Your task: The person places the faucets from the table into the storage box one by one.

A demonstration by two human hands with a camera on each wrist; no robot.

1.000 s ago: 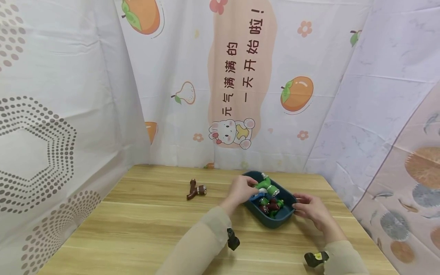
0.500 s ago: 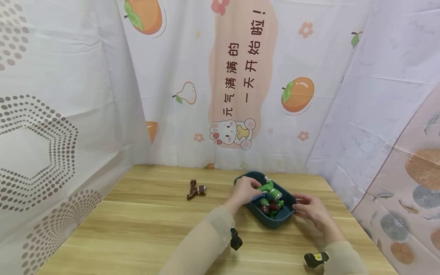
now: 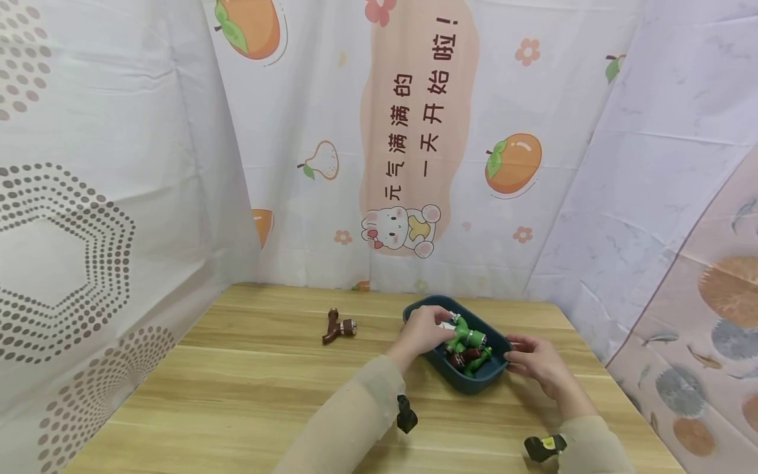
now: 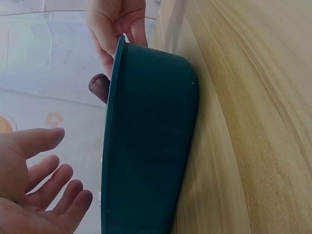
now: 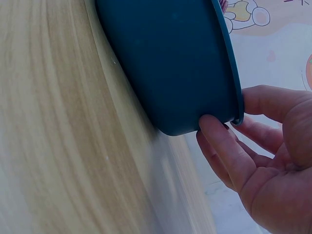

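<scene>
A dark teal plastic bin point(image 3: 456, 380) stands on the table, holding several small branched pieces. A green branched piece with silver-banded ends point(image 3: 468, 336) lies uppermost, beside my left fingers. Under it show a dark brown piece point(image 3: 468, 357) and another green piece point(image 3: 481, 362). My left hand point(image 3: 422, 334) reaches over the near-left rim; in the left wrist view its fingers are apart and loosely bent with nothing visible between them. My right hand point(image 3: 535, 362) holds the bin's right corner, thumb on the outer wall and a finger on the rim in the right wrist view.
A brown branched piece with a silver-banded end point(image 3: 339, 327) lies on the wooden table point(image 3: 237, 388), left of the bin. Printed curtains point(image 3: 314, 217) hang behind the table and along both sides.
The green branched piece by my left fingers has turned and settled in the bin. A blue piece seen beneath it earlier is now hidden. My right hand stays at the corner.
</scene>
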